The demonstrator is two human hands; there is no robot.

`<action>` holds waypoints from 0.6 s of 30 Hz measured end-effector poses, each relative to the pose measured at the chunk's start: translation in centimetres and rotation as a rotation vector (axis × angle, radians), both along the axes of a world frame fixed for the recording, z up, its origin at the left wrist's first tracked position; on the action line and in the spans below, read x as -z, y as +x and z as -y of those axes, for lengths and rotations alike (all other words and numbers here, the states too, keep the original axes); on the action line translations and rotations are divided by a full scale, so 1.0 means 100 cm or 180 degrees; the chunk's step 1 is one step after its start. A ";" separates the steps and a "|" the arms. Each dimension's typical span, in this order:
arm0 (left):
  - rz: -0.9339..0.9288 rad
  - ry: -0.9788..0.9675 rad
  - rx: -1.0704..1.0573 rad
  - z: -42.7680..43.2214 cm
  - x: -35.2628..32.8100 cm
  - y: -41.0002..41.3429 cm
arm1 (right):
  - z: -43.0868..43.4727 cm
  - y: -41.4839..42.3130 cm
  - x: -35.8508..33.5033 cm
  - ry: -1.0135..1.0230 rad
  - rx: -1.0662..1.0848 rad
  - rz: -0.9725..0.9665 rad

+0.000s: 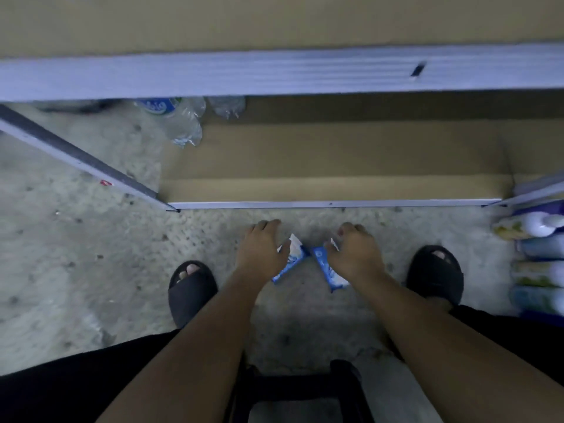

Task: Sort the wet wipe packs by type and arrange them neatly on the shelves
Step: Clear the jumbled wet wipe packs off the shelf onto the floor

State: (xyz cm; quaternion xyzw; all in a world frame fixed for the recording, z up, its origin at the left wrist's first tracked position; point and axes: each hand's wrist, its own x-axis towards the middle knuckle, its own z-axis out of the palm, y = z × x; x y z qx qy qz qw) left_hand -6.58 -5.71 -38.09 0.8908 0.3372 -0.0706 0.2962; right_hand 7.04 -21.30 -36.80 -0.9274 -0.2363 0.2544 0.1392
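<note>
Below me by the floor | bottom shelf cardboard-lined, just ahead | left hand grips left blue pack, right hand grips right blue pack | I should lay both flat, edges squared, together.

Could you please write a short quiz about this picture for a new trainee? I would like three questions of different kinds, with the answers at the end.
1. True or false: the left hand grips the left blue pack, and the right hand grips the right blue pack.
2. Multiple choice: what lines the lower shelf? A. cardboard B. cloth C. newspaper
3. Fill in: the stacked packs lie at the ____ edge of the picture.

Key: 1. True. 2. A. 3. Right.
</note>
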 end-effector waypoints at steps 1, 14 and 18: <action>0.0188 0.0109 0.0021 -0.006 -0.019 0.006 | -0.009 0.004 -0.023 0.0153 -0.0168 0.0126; 0.1880 0.1682 0.0844 -0.074 -0.344 -0.014 | -0.073 0.017 -0.364 0.2317 -0.2148 0.1909; 0.1826 0.1703 0.0183 -0.115 -0.373 -0.023 | -0.102 0.054 -0.377 0.1939 -0.1594 0.1749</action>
